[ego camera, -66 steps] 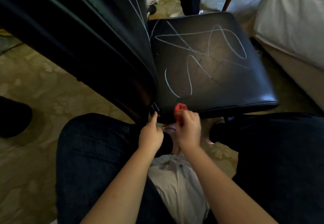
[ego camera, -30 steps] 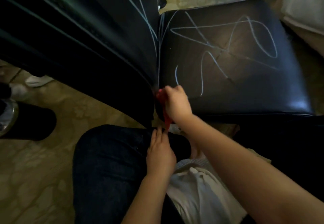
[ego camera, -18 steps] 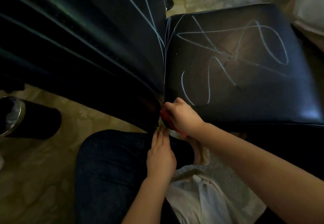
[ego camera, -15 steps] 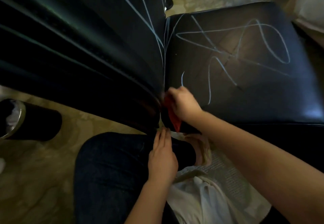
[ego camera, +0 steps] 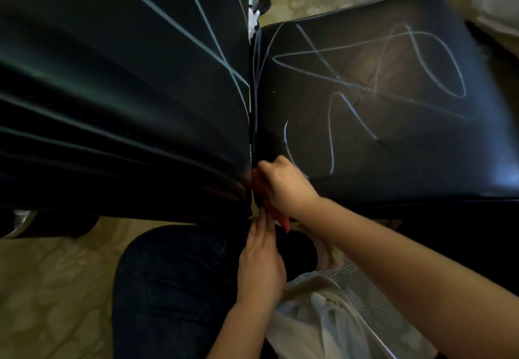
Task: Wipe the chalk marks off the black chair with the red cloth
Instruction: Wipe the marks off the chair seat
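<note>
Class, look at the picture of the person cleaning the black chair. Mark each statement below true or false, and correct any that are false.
1. The right hand holds the red cloth at the near corner of the seat, beside the backrest. True.
2. The seat is free of chalk marks. False: looping lines cross much of it.
3. The left hand is clenched in a fist. False: its fingers are straight and point toward the chair, just below the cloth.
4. The backrest bears chalk lines too. True.
</note>
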